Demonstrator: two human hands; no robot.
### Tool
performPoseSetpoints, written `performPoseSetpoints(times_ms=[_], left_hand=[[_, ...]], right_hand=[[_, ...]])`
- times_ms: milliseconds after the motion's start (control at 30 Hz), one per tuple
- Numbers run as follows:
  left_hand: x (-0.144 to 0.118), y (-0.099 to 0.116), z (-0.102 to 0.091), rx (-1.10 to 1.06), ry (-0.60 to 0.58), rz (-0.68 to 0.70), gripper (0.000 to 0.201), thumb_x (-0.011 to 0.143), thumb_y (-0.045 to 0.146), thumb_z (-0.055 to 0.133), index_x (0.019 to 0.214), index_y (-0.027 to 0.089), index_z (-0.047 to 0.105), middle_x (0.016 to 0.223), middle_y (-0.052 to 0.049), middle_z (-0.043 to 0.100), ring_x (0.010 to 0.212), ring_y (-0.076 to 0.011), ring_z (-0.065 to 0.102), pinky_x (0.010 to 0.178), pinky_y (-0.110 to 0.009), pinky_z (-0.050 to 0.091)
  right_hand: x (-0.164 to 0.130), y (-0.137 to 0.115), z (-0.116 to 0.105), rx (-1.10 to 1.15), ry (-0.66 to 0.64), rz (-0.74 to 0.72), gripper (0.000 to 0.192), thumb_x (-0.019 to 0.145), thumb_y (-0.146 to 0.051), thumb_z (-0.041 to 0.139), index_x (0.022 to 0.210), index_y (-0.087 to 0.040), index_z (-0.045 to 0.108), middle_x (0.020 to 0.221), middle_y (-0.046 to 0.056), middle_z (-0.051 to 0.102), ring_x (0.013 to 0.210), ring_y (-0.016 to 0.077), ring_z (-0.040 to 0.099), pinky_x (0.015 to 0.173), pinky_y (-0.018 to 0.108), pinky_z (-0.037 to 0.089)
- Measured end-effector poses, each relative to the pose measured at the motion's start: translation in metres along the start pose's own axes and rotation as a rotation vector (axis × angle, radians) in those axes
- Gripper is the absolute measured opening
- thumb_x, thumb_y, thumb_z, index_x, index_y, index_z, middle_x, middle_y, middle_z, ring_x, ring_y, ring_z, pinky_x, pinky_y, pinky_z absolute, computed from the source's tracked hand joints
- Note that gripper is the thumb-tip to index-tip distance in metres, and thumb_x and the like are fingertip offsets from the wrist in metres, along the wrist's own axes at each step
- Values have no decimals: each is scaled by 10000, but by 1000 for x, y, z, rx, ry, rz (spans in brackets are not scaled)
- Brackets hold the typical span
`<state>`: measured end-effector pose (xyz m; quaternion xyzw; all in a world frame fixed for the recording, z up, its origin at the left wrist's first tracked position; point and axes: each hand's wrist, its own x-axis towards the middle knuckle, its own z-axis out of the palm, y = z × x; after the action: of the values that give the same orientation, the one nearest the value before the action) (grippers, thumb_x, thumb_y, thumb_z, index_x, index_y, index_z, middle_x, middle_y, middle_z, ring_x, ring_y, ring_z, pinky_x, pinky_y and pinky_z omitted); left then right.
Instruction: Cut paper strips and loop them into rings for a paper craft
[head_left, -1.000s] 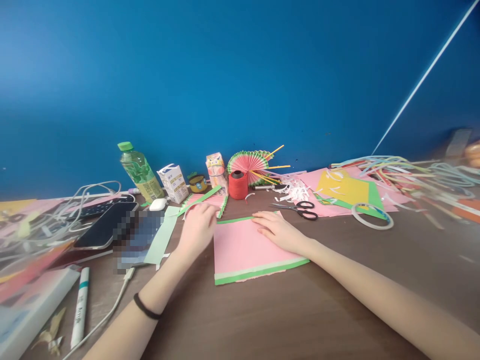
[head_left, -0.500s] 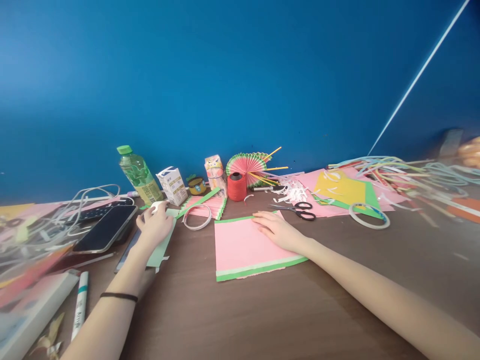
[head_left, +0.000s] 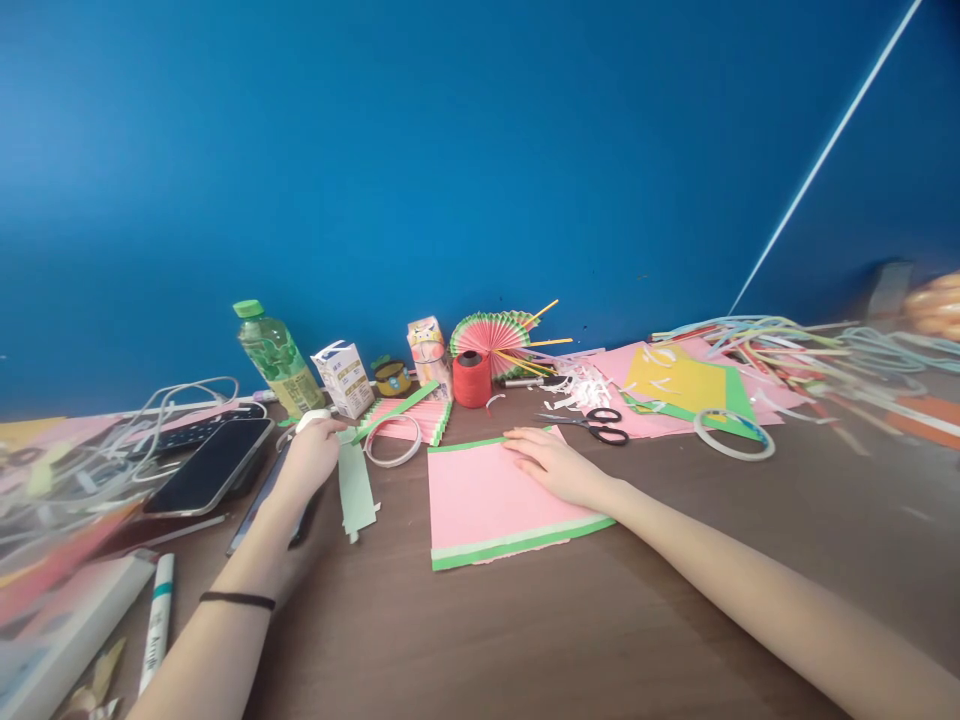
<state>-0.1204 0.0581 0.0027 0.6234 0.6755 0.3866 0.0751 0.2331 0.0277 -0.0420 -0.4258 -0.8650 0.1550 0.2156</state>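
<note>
My left hand (head_left: 315, 458) is closed at the left, its fingertips pinching the top end of a pale green paper strip (head_left: 355, 492). A white rounded object (head_left: 311, 420) shows just beyond its fingers, and a dark phone (head_left: 259, 510) lies under the wrist. My right hand (head_left: 555, 462) lies flat with fingers stretched out on a pink paper sheet (head_left: 472, 500) edged with green strips. Behind the sheet are black-handled scissors (head_left: 606, 427) and, to its left, a roll of tape (head_left: 394, 441) leaning over a pleated pink paper (head_left: 435, 424).
A green-capped bottle (head_left: 277, 360), a small white carton (head_left: 343, 378), a red thread spool (head_left: 472, 382) and a pink-green paper fan (head_left: 487, 333) stand along the blue wall. Coloured papers (head_left: 682, 385) and another tape roll (head_left: 733, 436) lie right. A marker (head_left: 157, 620) lies front left.
The pale green strip has swung right, away from the phone, with my left hand at its top end. My left fingers have drawn closer together. The right hand stays on the pink sheet.
</note>
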Motion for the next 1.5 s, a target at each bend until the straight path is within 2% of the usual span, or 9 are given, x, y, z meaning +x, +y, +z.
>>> performPoseSetpoints(times_ms=[100, 233, 400, 533, 667, 800, 967, 1167, 1500], left_hand=[[-2, 10, -4, 95, -13, -8, 273, 591, 101, 402, 698, 174, 642, 953, -93, 617, 963, -275, 547, 912, -390, 385], [-7, 39, -11, 64, 193, 178, 389, 668, 67, 354, 937, 154, 621, 1119, -106, 536, 1099, -253, 460, 960, -379, 351], [-23, 80, -16, -9, 445, 467, 367, 776, 98, 371, 1064, 212, 566, 1148, -74, 505, 967, -179, 529, 834, -320, 446], [-38, 102, -15, -70, 500, 568, 315, 761, 118, 456, 1045, 202, 562, 1100, -78, 508, 973, -177, 518, 761, -288, 480], [-44, 115, -14, -324, 424, 414, 309, 718, 89, 501, 996, 219, 532, 1049, -46, 516, 902, -150, 556, 767, -271, 478], [-41, 116, -15, -768, 246, 122, 547, 622, 54, 585, 1096, 274, 425, 917, 0, 597, 794, -138, 598, 709, -246, 486], [-37, 107, -12, -909, 6, -129, 221, 596, 143, 619, 817, 156, 617, 853, -32, 651, 805, -174, 602, 727, -262, 466], [-39, 105, -6, -1104, -104, -217, 114, 561, 134, 649, 670, 130, 614, 689, -15, 632, 680, -129, 594, 668, -235, 471], [-42, 105, 1, -1113, -130, -340, 223, 616, 153, 633, 831, 149, 573, 805, -32, 637, 633, -117, 616, 599, -234, 517]], right_hand=[[-1, -1, -2, 2, -6, 9, 357, 855, -255, 375, 1181, -184, 502, 1285, 61, 453, 1218, 205, 347, 1018, 399, 283], [-1, -3, -2, -7, -7, 11, 356, 854, -250, 384, 1177, -159, 502, 1287, 72, 452, 1220, 203, 348, 1019, 388, 284], [1, -3, -2, -68, 85, -14, 302, 859, -227, 370, 1087, -158, 555, 1237, 77, 498, 1177, 200, 396, 996, 370, 305], [2, 1, -19, -233, 227, 98, 307, 777, -55, 356, 950, -155, 588, 1016, 82, 585, 995, 206, 495, 876, 355, 378], [-1, 14, -48, -430, 190, 358, 311, 656, -21, 418, 914, -141, 543, 946, 111, 550, 936, 252, 485, 780, 362, 383], [-7, 29, -71, -500, -63, 462, 340, 625, 3, 423, 904, -167, 516, 907, 97, 566, 929, 248, 490, 785, 348, 358], [-10, 40, -76, -510, -122, 497, 305, 646, -23, 446, 906, -166, 515, 902, 113, 560, 931, 256, 499, 735, 321, 370], [-9, 49, -75, -520, -138, 512, 284, 672, -106, 498, 949, -170, 502, 916, 120, 584, 922, 271, 519, 667, 301, 375], [-11, 37, -93, -377, -98, 477, 376, 694, -170, 495, 1069, -167, 498, 861, 78, 605, 735, 188, 562, 553, 230, 360]])
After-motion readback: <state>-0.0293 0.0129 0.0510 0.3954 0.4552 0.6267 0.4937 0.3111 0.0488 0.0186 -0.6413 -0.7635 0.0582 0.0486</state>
